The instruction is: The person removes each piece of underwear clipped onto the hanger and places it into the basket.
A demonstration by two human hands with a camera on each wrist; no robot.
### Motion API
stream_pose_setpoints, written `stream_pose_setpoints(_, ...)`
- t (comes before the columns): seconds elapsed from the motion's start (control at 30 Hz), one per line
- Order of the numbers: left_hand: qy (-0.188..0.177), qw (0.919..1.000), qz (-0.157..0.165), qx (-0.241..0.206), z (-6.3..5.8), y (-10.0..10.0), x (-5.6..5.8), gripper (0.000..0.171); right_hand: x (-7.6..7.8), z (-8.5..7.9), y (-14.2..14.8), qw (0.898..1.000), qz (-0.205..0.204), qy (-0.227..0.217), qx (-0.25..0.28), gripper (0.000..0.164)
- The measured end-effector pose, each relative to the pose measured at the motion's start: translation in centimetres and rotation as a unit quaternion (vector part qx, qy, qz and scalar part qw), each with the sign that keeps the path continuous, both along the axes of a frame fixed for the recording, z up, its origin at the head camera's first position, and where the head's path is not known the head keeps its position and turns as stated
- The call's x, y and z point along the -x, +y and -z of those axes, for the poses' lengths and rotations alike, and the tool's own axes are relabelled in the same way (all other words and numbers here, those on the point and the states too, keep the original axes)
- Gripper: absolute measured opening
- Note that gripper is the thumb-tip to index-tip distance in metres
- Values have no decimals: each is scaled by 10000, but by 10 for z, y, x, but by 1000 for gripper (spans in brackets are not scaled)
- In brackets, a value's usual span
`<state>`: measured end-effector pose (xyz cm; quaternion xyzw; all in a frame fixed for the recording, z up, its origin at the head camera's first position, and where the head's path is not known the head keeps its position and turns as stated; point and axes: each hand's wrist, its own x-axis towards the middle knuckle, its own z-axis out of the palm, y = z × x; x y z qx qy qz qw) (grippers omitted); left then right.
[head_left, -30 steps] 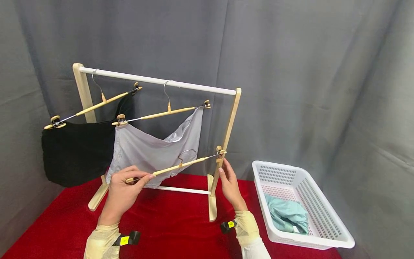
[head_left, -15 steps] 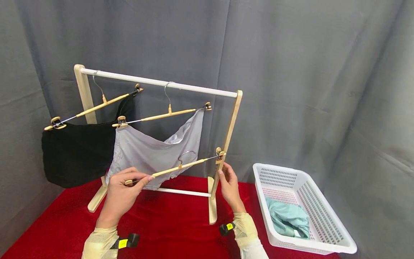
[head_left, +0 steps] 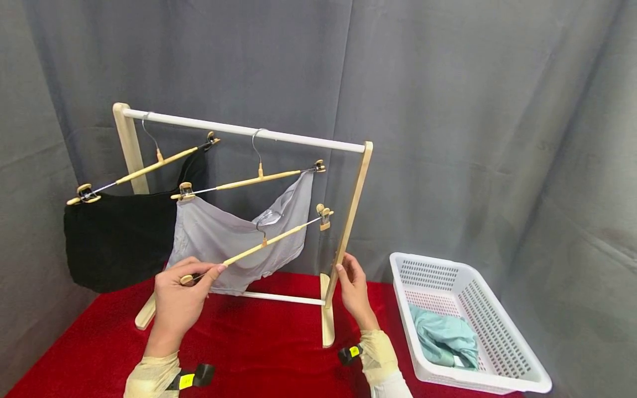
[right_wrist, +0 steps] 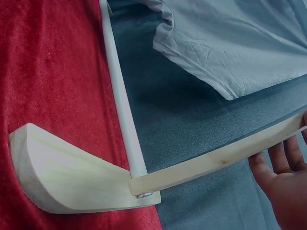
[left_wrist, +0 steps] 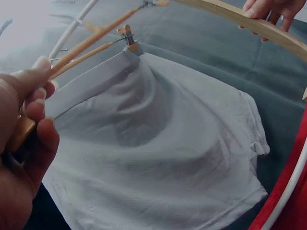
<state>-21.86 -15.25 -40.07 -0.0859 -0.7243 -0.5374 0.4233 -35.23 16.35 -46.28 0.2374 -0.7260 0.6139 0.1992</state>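
Note:
My left hand (head_left: pixel 182 301) pinches the near end of a bare clip hanger (head_left: pixel 254 250), a thin wooden bar with a metal hook and a clip at its far end. This hanger slants up to the right, in front of light grey shorts (head_left: pixel 226 237) clipped to a second hanger on the rack. Thumb and fingers of my right hand (head_left: pixel 354 290) grip the right wooden post (head_left: pixel 352 221) of the clothes rack. The left wrist view shows the left fingers curled round the hanger (left_wrist: pixel 91 38). In the right wrist view, fingers lie behind the post (right_wrist: pixel 225 155).
Further left on the rack's white rail (head_left: pixel 239 129) hangs a black garment (head_left: pixel 119 237). A white perforated basket (head_left: pixel 497 298) stands at the right with a teal cloth (head_left: pixel 443 335) in it. Everything stands on a red cloth (head_left: pixel 259 354), with grey curtains behind.
The hanger in my left hand has swung its far end up and left, away from the right post. The right hand stays at the post, slightly lower in view.

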Motion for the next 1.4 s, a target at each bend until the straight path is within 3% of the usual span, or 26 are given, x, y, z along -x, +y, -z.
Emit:
stream_pose_setpoints(0.1, -44, 9996, -277, -42, -9, 6, -8, 10, -1, 0, 1, 10000, 39, -63, -24, 32)
stream_pose_setpoints(0.27, 243, 9990, -360, -82, -28, 22, -19, 10, -1, -3, 1, 9999, 50, -61, -94, 32)
stream_pose_setpoints(0.43, 432, 9985, -317, -76, -34, 37, -22, 9, -2, -5, 2, 9999, -80, -52, -107, 30)
stream_pose_setpoints(0.67, 423, 9985, -336, -128, -38, 53, -19, 10, -2, -3, 3, 9997, -214, -19, -105, 31)
stream_pose_setpoints(1.03, 501, 9975, -445, 225, -68, 67, -1, 9, -2, -5, 5, 9993, -159, -108, -332, 32)
stream_pose_setpoints(1.27, 768, 9948, -600, 300, -68, 66, 30, 14, -5, -6, 3, 9990, -34, -73, -432, 33)
stream_pose_setpoints(1.4, 960, 9924, -719, 255, -78, 71, 37, 19, -6, -6, 4, 9990, -32, 33, -452, 33)
